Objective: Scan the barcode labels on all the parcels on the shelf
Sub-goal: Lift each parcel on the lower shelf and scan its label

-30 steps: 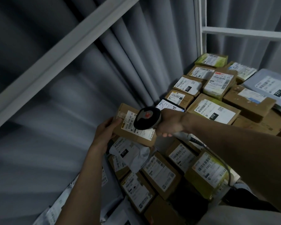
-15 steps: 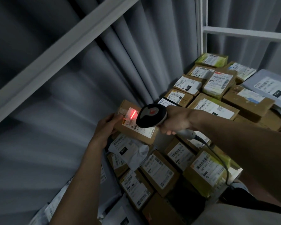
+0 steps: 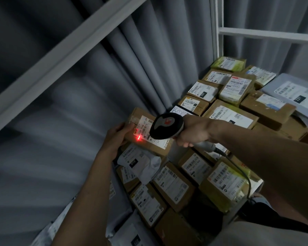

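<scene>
Your right hand (image 3: 192, 132) grips the scanner (image 3: 165, 127) just above the brown box (image 3: 149, 137) that your left hand (image 3: 116, 137) holds at its left end, and the red light (image 3: 138, 138) sits on the label's (image 3: 144, 128) near edge.

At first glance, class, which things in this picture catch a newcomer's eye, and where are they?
A red scan light glows on the label of the cardboard parcel at centre. The left hand holds that parcel while the right hand aims a scanner over it. Labelled parcels crowd the shelf to the right and below.
</scene>
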